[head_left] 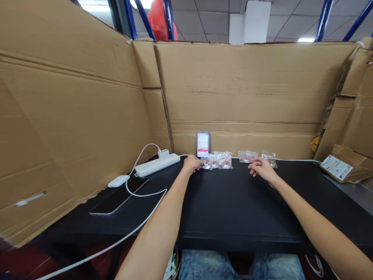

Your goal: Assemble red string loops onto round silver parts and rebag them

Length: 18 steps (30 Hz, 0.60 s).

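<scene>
My left hand point(192, 163) is at the back of the black table, fingers closed at the edge of the leftmost small clear plastic bag point(207, 162). That bag lies in a row with several similar bags point(224, 160), each showing something shiny with a red spot inside. Further right, my right hand point(261, 169) hovers over the table with its fingers loosely bent and apart, holding nothing visible. Just behind it lie two more clear bags, one on the left point(246, 156) and one on the right point(269, 158), the latter partly behind the hand.
A lit phone point(203, 144) leans upright against the cardboard wall point(247, 89). On the left are a white power strip point(157, 165), a white charger point(118, 181), a dark tablet or large phone point(119, 197) and a looping white cable point(145, 225). A labelled brown package point(346, 165) stands right.
</scene>
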Available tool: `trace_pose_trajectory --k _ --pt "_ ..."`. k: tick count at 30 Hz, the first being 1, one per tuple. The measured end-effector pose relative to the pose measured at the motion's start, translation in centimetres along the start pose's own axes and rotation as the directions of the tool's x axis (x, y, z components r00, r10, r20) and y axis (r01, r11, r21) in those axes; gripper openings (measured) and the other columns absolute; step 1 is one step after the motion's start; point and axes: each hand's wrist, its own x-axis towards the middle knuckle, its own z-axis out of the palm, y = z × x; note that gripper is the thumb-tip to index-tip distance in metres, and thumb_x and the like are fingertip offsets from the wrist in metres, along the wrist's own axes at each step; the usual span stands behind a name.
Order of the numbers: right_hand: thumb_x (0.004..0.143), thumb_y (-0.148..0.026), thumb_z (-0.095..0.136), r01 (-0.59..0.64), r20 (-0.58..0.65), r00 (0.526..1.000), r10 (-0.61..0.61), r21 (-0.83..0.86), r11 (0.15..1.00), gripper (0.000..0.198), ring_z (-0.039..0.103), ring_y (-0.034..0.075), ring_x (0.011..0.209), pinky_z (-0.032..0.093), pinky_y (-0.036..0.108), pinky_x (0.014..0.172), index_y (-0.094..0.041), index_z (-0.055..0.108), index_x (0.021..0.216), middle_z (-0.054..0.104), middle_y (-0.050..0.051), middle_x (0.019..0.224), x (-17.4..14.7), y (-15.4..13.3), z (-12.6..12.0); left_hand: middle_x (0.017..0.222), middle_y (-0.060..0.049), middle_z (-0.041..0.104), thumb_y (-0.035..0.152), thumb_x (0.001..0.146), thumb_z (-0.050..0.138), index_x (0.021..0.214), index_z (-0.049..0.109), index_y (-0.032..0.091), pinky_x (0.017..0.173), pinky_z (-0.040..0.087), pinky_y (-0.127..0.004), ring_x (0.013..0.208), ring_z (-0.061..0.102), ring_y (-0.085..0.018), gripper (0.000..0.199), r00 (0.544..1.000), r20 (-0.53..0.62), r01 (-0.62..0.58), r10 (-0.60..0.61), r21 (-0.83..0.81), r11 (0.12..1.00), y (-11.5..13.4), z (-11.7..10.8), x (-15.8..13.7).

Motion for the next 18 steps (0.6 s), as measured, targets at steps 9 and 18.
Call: trace_pose_trajectory --k 9,18 --pt "0.068 -0.027 0.067 0.009 0.044 0.999 -0.005 -0.088 0.996 0.025 0.061 0.012 0.053 0.048 0.023 0.045 -0.018 0.053 0.086 0.065 0.001 0.072 0.4 0.9 -0.3 0.109 -0.019 0.067 0.031 0.065 0.069 0.089 0.071 0.018 0.072 0.049 -0.037 0.099 0.064 -0.034 0.028 0.990 -0.139 0.053 0.005 0.412 0.910 0.1 -0.1 -0.9" --pt "0.073 -0.022 0.055 0.173 -0.014 0.967 -0.255 -0.700 0.693 0.011 0.061 0.017 0.068 0.049 0.031 0.069 -0.018 0.062 0.080 0.068 0.004 0.076 1.3 2.4 -3.5 0.113 -0.022 0.063 0.035 0.072 0.063 0.107 0.066 0.012 0.080 0.048 -0.043 0.107 0.058 -0.039 0.041 0.983 -0.124 -0.036 0.134 0.588 0.808 1.4 -0.3 -2.5"
